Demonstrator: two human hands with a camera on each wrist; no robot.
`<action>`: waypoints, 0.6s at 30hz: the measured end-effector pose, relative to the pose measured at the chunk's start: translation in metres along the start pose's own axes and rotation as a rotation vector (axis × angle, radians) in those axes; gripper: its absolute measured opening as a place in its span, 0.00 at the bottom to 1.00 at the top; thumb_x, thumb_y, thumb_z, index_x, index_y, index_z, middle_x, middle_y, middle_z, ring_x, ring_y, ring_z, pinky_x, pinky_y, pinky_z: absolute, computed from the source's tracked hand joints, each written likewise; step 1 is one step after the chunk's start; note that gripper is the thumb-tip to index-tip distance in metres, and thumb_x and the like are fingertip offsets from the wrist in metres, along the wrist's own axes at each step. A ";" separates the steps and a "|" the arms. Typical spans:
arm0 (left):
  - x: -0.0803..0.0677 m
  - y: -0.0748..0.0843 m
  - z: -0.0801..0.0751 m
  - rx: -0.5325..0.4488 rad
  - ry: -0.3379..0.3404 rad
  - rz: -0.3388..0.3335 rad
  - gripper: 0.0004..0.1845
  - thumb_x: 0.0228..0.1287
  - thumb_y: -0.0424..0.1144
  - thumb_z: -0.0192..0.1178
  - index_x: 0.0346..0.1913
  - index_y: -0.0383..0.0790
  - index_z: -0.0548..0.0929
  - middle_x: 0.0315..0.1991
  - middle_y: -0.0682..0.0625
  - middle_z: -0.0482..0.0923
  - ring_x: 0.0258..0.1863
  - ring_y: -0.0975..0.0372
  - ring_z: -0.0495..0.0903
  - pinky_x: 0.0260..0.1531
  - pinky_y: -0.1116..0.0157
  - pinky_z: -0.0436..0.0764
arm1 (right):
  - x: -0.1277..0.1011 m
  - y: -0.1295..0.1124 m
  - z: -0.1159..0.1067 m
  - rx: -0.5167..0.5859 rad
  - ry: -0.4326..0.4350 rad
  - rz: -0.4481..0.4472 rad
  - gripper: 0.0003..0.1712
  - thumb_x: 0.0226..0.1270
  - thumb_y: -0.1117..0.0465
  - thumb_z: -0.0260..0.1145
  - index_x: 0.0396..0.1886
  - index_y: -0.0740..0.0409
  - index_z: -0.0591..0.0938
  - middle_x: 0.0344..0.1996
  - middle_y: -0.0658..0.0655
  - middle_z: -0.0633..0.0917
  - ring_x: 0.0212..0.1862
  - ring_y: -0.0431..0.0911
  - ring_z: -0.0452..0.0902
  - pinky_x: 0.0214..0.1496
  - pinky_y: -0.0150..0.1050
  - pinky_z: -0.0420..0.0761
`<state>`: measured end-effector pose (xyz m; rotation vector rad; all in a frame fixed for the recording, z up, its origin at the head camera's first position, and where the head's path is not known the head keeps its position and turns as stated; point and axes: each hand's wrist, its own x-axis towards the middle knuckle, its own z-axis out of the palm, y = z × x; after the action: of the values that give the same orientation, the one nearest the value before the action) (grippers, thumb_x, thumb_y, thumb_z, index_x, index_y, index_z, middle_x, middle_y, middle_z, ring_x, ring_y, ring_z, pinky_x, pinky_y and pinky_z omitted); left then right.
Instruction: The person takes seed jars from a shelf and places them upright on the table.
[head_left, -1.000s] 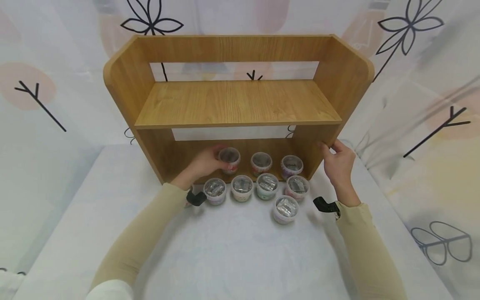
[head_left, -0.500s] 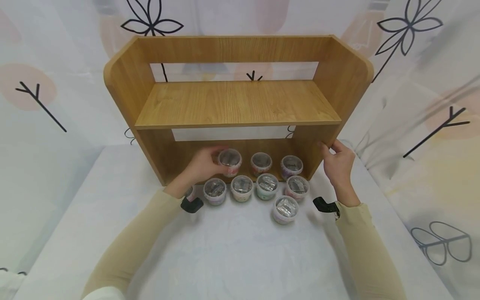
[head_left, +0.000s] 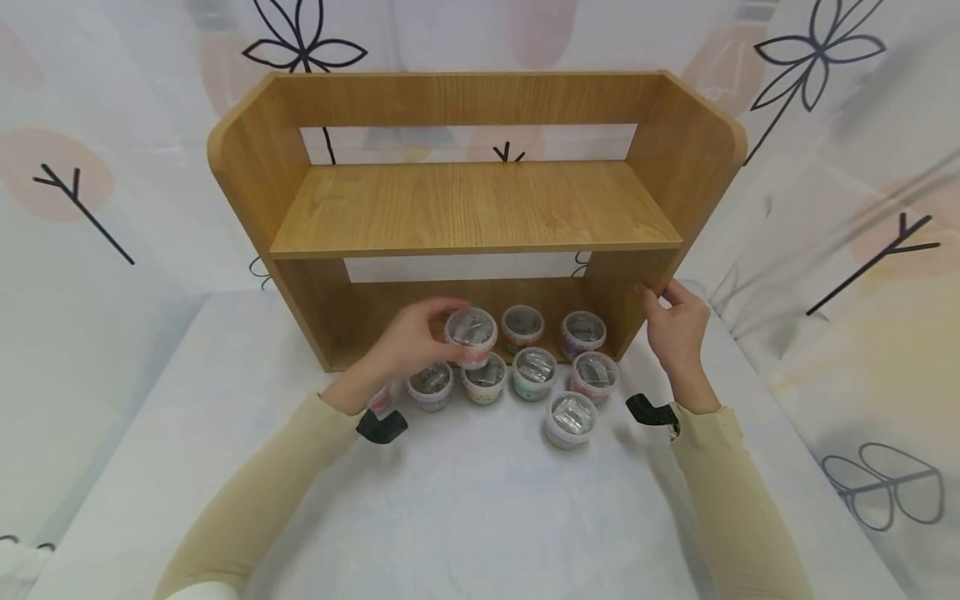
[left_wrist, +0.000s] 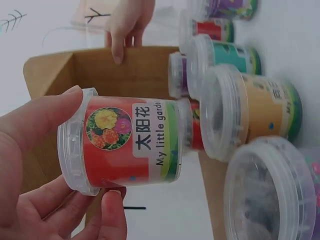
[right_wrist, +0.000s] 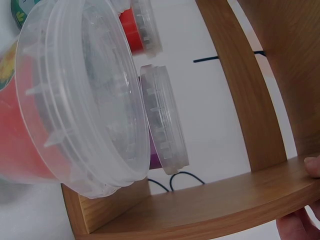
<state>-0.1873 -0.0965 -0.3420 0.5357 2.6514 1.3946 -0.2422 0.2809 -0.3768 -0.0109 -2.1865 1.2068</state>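
Observation:
My left hand (head_left: 408, 343) grips a small clear-lidded tub (head_left: 470, 337) with a red flower label (left_wrist: 131, 142), held in the air in front of the wooden shelf unit (head_left: 472, 208). Two more tubs (head_left: 522, 327) stand under the lower shelf, and several others (head_left: 535, 372) sit in a row on the white table in front. One tub (head_left: 572, 418) stands alone nearer to me. My right hand (head_left: 675, 323) holds the right side panel (right_wrist: 260, 200) of the shelf unit, fingers curled over its edge.
The upper shelf board (head_left: 472, 204) is bare. A white cloth-covered table (head_left: 480, 517) stretches toward me. Printed white curtains (head_left: 847, 167) close in the back and both sides.
My left hand has lifted the red-labelled tub out from under the shelf, up and toward me. The right hand has stayed on the side panel.

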 end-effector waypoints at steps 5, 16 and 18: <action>-0.005 0.007 0.004 0.016 0.003 0.006 0.36 0.50 0.44 0.78 0.64 0.46 0.78 0.60 0.52 0.76 0.49 0.56 0.77 0.45 0.61 0.82 | -0.001 -0.002 -0.001 0.001 0.000 0.004 0.16 0.69 0.57 0.65 0.47 0.65 0.88 0.43 0.64 0.88 0.56 0.54 0.80 0.60 0.54 0.76; -0.017 0.011 0.018 0.029 0.002 0.047 0.37 0.49 0.46 0.79 0.63 0.44 0.78 0.55 0.53 0.76 0.47 0.56 0.75 0.39 0.64 0.81 | -0.002 -0.004 -0.001 0.013 -0.010 0.020 0.17 0.70 0.57 0.64 0.48 0.65 0.87 0.44 0.64 0.88 0.57 0.54 0.79 0.62 0.53 0.75; -0.018 0.011 0.022 0.036 0.005 0.062 0.37 0.48 0.46 0.79 0.63 0.43 0.78 0.54 0.53 0.76 0.46 0.57 0.75 0.38 0.65 0.81 | -0.002 -0.004 -0.002 0.010 -0.009 0.025 0.17 0.70 0.56 0.64 0.48 0.65 0.88 0.44 0.64 0.88 0.57 0.53 0.80 0.62 0.53 0.75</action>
<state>-0.1619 -0.0806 -0.3469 0.6244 2.6911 1.3687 -0.2387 0.2793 -0.3737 -0.0284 -2.1938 1.2340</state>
